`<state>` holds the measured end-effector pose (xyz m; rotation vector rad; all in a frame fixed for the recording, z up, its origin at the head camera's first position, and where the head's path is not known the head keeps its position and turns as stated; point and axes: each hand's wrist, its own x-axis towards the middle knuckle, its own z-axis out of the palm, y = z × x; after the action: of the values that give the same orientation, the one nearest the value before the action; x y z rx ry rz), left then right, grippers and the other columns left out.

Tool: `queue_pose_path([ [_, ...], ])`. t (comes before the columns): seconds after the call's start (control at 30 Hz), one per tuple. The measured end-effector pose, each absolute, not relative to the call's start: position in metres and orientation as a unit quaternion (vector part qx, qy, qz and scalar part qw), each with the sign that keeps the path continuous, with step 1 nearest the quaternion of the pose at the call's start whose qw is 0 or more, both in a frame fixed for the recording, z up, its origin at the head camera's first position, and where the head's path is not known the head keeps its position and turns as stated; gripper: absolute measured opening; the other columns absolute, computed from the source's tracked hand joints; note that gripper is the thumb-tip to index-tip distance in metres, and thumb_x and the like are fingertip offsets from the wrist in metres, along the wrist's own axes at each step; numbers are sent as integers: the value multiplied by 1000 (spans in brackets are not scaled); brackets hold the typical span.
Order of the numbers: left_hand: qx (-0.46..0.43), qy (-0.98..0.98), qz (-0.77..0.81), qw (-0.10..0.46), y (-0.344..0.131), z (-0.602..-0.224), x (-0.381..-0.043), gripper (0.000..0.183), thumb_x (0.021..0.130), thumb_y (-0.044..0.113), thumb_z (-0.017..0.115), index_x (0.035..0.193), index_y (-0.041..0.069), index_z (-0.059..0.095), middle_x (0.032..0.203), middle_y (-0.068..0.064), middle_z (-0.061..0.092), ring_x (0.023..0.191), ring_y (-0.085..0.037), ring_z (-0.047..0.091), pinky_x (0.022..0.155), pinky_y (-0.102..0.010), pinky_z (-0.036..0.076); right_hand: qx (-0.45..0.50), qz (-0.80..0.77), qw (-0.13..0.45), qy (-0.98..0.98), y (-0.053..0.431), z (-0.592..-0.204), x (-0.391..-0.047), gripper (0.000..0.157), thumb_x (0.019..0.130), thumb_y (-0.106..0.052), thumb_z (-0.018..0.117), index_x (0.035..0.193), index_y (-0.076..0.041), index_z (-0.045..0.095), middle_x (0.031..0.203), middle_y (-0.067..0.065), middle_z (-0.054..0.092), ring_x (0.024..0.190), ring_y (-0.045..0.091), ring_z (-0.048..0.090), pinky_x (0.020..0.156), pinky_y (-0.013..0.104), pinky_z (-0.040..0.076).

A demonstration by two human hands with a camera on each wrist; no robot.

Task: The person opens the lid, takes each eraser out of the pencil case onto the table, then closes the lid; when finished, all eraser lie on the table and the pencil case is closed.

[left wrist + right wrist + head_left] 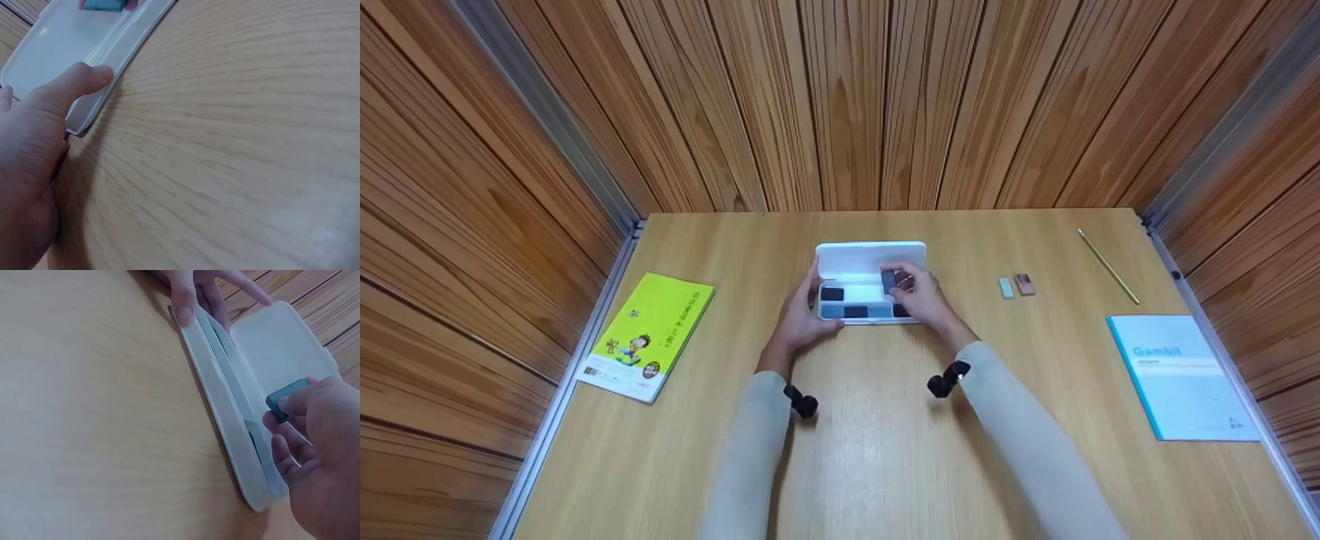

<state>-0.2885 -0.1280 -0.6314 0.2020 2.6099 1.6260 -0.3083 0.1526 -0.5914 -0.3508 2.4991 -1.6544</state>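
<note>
An open white pencil case lies on the table between the hands, its lid tipped back. My left hand grips its left end, with the thumb on the front rim in the left wrist view. My right hand pinches a small dark rectangular eraser between thumb and fingers, above the right side of the case. Inside the case show dark pieces, one at the back left and one at the front middle; another is partly hidden at the front right.
To the right lie a light blue eraser, a brownish-pink eraser and a gold pencil. A blue Gambit notebook is near the right edge, a yellow-green book near the left. Wooden walls stand behind and beside the table.
</note>
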Motion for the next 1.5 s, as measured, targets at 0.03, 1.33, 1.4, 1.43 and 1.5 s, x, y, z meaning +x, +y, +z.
queue_pose_path([
  [0.03, 63, 847, 526, 30, -129, -631, -288, 134, 83, 19, 99, 180, 48, 12, 168, -9, 57, 164, -30, 47, 142, -64, 26, -117, -549, 64, 825, 156, -591, -308, 47, 107, 7, 63, 150, -8, 68, 134, 22, 66, 111, 27, 64, 91, 25, 55],
  [1.33, 65, 851, 520, 37, -128, -631, -288, 133, 84, 18, 99, 180, 49, 11, 174, -10, 52, 167, -31, 44, 141, -61, 30, -56, -499, 63, 862, 290, -575, -311, 45, 112, -4, 63, 156, -10, 64, 144, 25, 63, 125, 33, 61, 101, 29, 48],
  [1.4, 68, 850, 521, 36, -128, -631, -288, 134, 84, 17, 99, 180, 48, 11, 172, -11, 53, 166, -31, 45, 140, -59, 33, -62, -507, 54, 858, 296, -577, -311, 45, 111, -1, 63, 156, -6, 64, 143, 27, 63, 122, 31, 61, 93, 21, 52],
  [1.43, 70, 850, 521, 36, -128, -631, -288, 134, 84, 16, 99, 180, 48, 11, 170, -11, 54, 165, -31, 46, 140, -59, 35, -64, -510, 48, 857, 298, -578, -310, 45, 111, 1, 64, 155, -5, 64, 142, 28, 63, 120, 31, 61, 91, 17, 52],
  [1.5, 72, 851, 520, 34, -127, -631, -288, 134, 84, 16, 99, 181, 47, 10, 169, -11, 55, 163, -30, 47, 139, -58, 36, -65, -517, 40, 853, 303, -581, -309, 45, 110, 3, 64, 154, -2, 64, 141, 30, 63, 118, 29, 61, 88, 13, 51],
])
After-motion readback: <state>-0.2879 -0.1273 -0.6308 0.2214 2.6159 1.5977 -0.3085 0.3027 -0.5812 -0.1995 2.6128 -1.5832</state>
